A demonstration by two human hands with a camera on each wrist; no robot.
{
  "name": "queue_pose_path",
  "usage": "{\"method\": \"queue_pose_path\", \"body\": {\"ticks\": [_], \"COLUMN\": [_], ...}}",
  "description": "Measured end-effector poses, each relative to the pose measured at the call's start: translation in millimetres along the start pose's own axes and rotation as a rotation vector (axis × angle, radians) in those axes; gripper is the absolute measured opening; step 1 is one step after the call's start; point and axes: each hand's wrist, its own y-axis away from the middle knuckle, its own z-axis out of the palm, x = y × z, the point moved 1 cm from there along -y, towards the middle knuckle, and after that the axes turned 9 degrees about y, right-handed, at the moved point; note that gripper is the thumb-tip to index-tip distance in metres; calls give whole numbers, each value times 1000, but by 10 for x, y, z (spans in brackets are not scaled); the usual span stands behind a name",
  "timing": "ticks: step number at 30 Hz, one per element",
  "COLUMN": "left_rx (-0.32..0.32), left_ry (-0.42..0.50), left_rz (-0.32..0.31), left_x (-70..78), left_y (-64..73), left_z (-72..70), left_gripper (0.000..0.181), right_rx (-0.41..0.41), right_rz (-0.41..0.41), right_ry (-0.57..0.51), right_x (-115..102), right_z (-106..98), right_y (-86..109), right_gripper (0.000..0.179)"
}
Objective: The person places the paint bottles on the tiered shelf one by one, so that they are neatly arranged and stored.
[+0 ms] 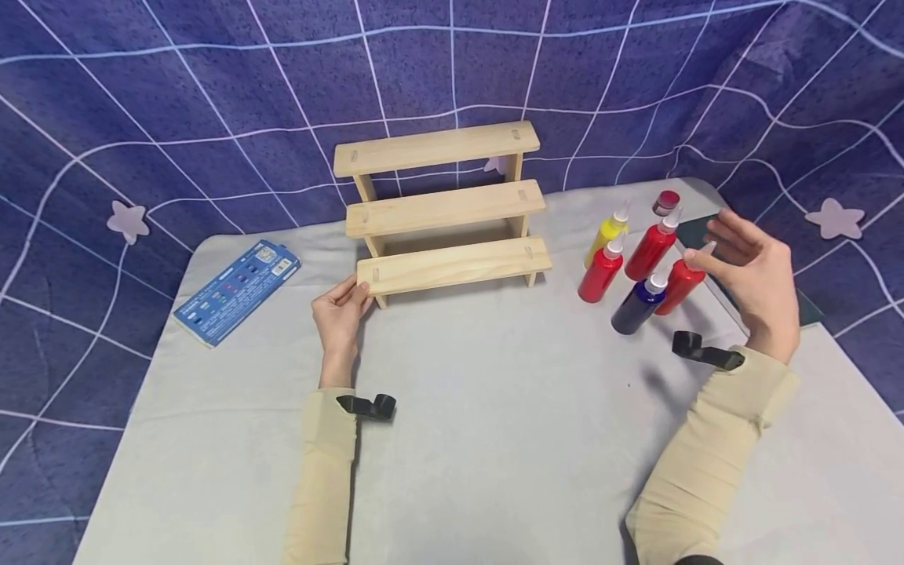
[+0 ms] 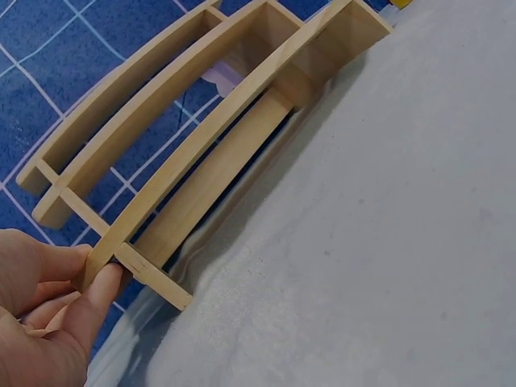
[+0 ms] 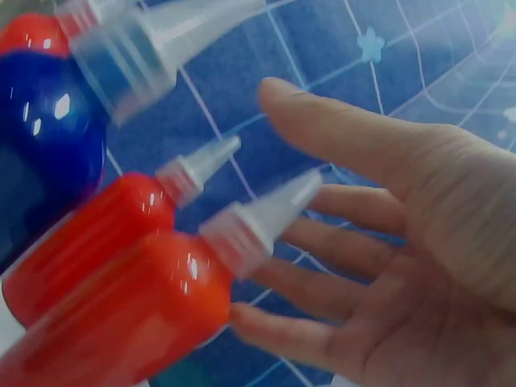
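A three-step wooden display rack (image 1: 452, 267) stands at the back middle of the table. My left hand (image 1: 339, 320) pinches the left end of its lowest shelf between thumb and fingers, as the left wrist view (image 2: 56, 322) also shows. On the right, my right hand (image 1: 763, 275) is spread beside the nozzle of a red squeeze bottle (image 1: 679, 288), thumb apart from the fingers. Nothing is gripped in it. Close by stand a dark blue bottle (image 1: 633, 310), two more red bottles (image 1: 600, 275) and a yellow bottle (image 1: 603, 235), all with pale pointed nozzles.
A blue printed box (image 1: 237, 292) lies on the table to the left of the rack. Behind the bottles sit a small red-lidded jar (image 1: 665, 202) and a dark green board (image 1: 805, 310) at the right edge. Blue gridded cloth (image 1: 424, 71) hangs behind the table.
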Motion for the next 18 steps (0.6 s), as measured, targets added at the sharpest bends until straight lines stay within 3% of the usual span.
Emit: {"method": "queue_pose_path", "body": {"ticks": [5, 10, 18], "left_rx": [-8, -7, -4], "left_ry": [-15, -21, -31], "left_rz": [-5, 4, 17], "left_x": [-9, -14, 12], "left_y": [23, 25, 19], "left_z": [23, 28, 2], "left_gripper": [33, 33, 33], "right_rx": [-154, -257, -351], "right_rz": [12, 40, 180], "right_ry": [190, 155, 86], "right_x": [185, 362, 557], "right_z": [-79, -68, -37], "right_y": [-14, -47, -107], "right_gripper": [46, 29, 34]}}
